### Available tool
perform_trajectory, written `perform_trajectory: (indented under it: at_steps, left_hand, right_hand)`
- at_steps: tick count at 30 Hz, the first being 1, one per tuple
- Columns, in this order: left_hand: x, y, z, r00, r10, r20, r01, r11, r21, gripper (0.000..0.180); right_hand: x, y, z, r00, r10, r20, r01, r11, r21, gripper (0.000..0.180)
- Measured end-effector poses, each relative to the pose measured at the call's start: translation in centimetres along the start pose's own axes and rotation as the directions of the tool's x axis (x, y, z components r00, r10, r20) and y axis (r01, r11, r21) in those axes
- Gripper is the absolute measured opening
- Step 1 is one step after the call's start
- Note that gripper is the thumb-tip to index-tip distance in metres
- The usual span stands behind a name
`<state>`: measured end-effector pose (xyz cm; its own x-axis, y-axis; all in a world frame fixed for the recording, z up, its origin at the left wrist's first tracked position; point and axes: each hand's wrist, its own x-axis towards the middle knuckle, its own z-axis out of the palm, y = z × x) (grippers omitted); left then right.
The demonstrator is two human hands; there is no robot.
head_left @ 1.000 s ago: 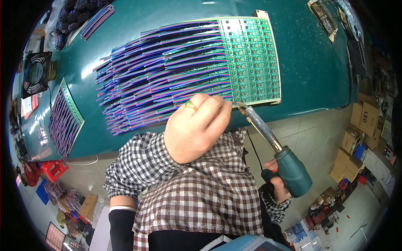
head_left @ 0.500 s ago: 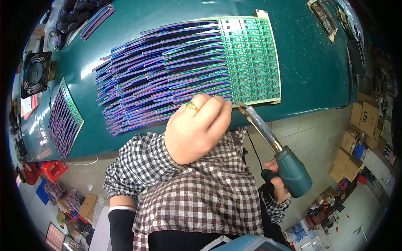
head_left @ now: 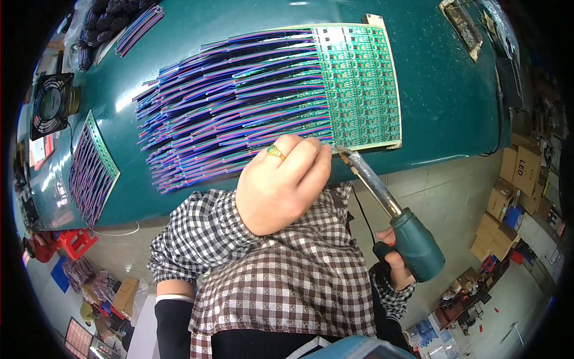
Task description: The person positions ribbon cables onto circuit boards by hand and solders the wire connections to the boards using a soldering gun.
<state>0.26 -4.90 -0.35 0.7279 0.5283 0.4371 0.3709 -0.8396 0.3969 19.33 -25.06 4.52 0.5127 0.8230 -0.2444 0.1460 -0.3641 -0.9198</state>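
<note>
A green circuit board panel point(head_left: 362, 90) lies on the table, its rows crowded with small parts. Blue, red and green wires point(head_left: 239, 107) run leftward from it in dense rows. At the panel's near edge, my left hand point(head_left: 284, 185), with a ring on one finger, is closed in a pinch at the wire ends; its fingertips are partly hidden. My right hand point(head_left: 397, 269) grips a soldering iron point(head_left: 418, 245) with a dark green body. The iron's long metal barrel slants up to the left, its tip by my left fingertips at the board's near edge.
A smaller wired board point(head_left: 98, 164) lies on the green table point(head_left: 442, 113) at the left, near a black fan point(head_left: 52, 106). Wire bundles point(head_left: 139, 31) sit at the far left. A worn metal tray point(head_left: 460, 29) is far right. Cardboard boxes point(head_left: 508, 203) stand beyond the table's right end.
Almost nothing differs. My left hand and the iron have shifted very slightly at the same spot on the board's near edge.
</note>
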Motion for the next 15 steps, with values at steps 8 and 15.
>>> perform_trajectory:
  at_steps: [8, 15]
  left_hand:
    - [-0.2, 0.0, 0.0, 1.000, -0.009, 0.001, 0.009, 1.000, 0.009, 0.035]
    - [0.0, 0.4, -0.4, 0.999, -0.045, 0.023, 0.045, 0.999, -0.016, 0.037]
  right_hand:
    - [-0.3, 0.1, 0.0, 0.997, -0.003, -0.073, 0.007, 0.998, 0.058, 0.070]
    - [-0.4, -1.1, 0.9, 0.991, 0.081, -0.107, -0.067, 0.990, 0.128, 0.073]
